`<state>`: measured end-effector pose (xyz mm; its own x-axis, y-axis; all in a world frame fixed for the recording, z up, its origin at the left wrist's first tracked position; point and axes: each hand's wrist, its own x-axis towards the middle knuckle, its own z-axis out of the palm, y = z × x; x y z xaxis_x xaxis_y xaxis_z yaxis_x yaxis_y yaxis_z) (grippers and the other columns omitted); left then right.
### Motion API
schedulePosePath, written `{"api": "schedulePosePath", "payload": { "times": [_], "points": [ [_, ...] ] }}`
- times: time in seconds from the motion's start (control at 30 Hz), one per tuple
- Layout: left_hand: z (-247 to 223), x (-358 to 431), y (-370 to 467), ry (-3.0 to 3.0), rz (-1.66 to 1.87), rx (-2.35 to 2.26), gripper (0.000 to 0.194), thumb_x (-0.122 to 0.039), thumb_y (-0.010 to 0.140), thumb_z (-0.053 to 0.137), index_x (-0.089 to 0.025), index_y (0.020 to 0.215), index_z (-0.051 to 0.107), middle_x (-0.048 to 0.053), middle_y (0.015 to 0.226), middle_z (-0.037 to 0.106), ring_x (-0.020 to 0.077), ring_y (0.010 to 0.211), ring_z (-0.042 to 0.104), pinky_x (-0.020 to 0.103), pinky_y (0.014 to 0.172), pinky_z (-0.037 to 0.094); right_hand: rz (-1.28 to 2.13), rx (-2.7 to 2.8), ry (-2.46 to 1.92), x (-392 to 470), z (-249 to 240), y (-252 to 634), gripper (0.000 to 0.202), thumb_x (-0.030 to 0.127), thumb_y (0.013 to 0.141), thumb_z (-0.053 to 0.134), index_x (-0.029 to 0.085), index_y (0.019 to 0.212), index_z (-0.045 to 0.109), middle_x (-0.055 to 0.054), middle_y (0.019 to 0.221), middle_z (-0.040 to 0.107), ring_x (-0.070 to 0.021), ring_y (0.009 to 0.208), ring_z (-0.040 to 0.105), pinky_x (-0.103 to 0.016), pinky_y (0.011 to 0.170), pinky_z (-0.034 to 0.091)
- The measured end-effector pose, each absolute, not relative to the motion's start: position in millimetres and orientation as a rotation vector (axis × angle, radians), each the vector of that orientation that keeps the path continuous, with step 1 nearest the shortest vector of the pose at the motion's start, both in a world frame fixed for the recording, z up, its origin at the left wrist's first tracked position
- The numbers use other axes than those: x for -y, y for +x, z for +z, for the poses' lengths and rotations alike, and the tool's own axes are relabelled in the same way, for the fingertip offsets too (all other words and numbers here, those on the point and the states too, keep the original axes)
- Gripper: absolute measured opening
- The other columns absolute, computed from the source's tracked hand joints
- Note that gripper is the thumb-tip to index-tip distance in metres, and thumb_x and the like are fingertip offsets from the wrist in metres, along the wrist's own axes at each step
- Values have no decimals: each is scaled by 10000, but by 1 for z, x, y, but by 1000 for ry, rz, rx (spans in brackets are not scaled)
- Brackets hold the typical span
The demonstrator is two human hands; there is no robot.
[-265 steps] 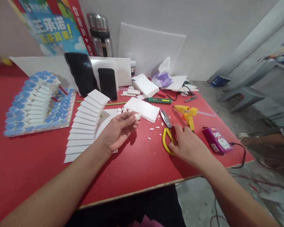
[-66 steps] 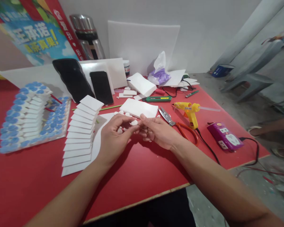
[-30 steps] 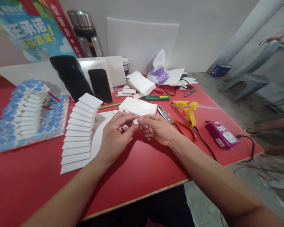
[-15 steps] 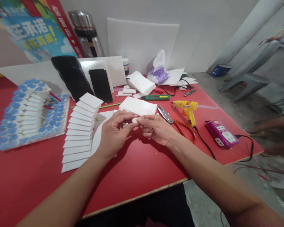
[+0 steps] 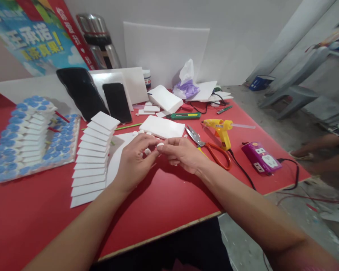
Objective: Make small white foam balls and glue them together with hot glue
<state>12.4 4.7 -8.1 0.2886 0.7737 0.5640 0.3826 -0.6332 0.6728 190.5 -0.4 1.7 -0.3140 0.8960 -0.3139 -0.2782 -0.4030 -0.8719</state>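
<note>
Between the fingertips of both hands is a small white foam piece (image 5: 160, 144), rounded in outline. My left hand (image 5: 137, 158) is curled, its thumb and fingers closed on the piece from the left. My right hand (image 5: 180, 152) pinches it from the right. Several more small white pieces (image 5: 147, 151) lie behind and below my left fingers, partly hidden. Left of my left hand stands a fanned stair of white foam-board steps (image 5: 90, 162), with a white sheet (image 5: 120, 150) beside it. Behind the hands lies a white foam block (image 5: 162, 127).
Scissors with orange handles (image 5: 207, 145), a yellow glue gun (image 5: 220, 130) and a purple power socket (image 5: 261, 158) lie to the right. A green cutter (image 5: 185, 116) sits behind. At left stands a blue-and-white stair model (image 5: 31, 141); two phones (image 5: 117, 101) lean at the back. A person's leg (image 5: 318, 146) shows far right.
The whole view has shifted slightly, so things sit a little further left. My fingers have turned the white piece slightly; both hands stay together on it.
</note>
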Motion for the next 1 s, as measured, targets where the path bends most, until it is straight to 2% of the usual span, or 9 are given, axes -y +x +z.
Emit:
{"api": "schedulePosePath", "payload": {
  "times": [0.13, 0.33, 0.53, 0.63, 0.73, 0.87, 1.0],
  "points": [
    [-8, -4, 12, 2102, 1265, -1049, 66, -212, 931, 726, -240, 974, 767, 51, 971, 751, 196, 863, 680, 312, 712, 513, 1745, 959, -1080, 1, 1, 187, 512, 501, 584, 990, 169, 648, 606, 96, 516, 437, -28, 444, 284, -219, 423, 198],
    [-5, -5, 12, 2075, 1262, -1026, 35, -212, 933, 720, -227, 955, 744, 58, 988, 746, 204, 901, 671, 321, 740, 509, 1802, 962, -1024, 0, -3, 190, 498, 507, 615, 993, 166, 727, 648, 91, 559, 473, -34, 464, 283, -221, 433, 213],
    [-1, -5, 9, 2092, 1251, -1080, 94, -202, 908, 717, -227, 994, 747, 55, 970, 710, 187, 829, 635, 323, 729, 525, 1751, 921, -1043, -6, -2, 201, 561, 672, 702, 893, 145, 812, 737, 28, 678, 568, -42, 496, 316, -230, 453, 180],
    [-2, -6, 8, 1968, 1217, -1126, 105, -243, 884, 750, -222, 986, 762, 66, 991, 735, 187, 820, 649, 319, 711, 539, 1688, 885, -1078, -11, -2, 205, 568, 674, 690, 898, 137, 799, 750, 31, 660, 550, -38, 487, 291, -238, 451, 171],
    [-3, -10, 7, 1623, 1165, -1125, 197, -315, 810, 850, -210, 971, 806, 74, 978, 774, 202, 842, 688, 342, 753, 581, 1656, 896, -1058, -14, -5, 209, 528, 637, 703, 905, 140, 809, 763, 32, 661, 553, -34, 487, 278, -237, 451, 161],
    [-3, -15, 6, 1103, 1074, -1031, 361, -349, 630, 987, -194, 923, 843, 71, 909, 789, 185, 777, 707, 349, 743, 619, 1663, 943, -1021, -13, -5, 208, 505, 623, 721, 892, 142, 818, 773, 34, 655, 553, -31, 484, 281, -239, 453, 152],
    [-2, -19, 3, 894, 978, -954, 371, -351, 575, 1024, -178, 852, 847, 80, 887, 774, 164, 747, 697, 344, 755, 630, 1642, 946, -1016, -11, -3, 207, 465, 565, 708, 906, 131, 794, 761, 42, 620, 542, -26, 468, 299, -237, 459, 152]
  ]
}}
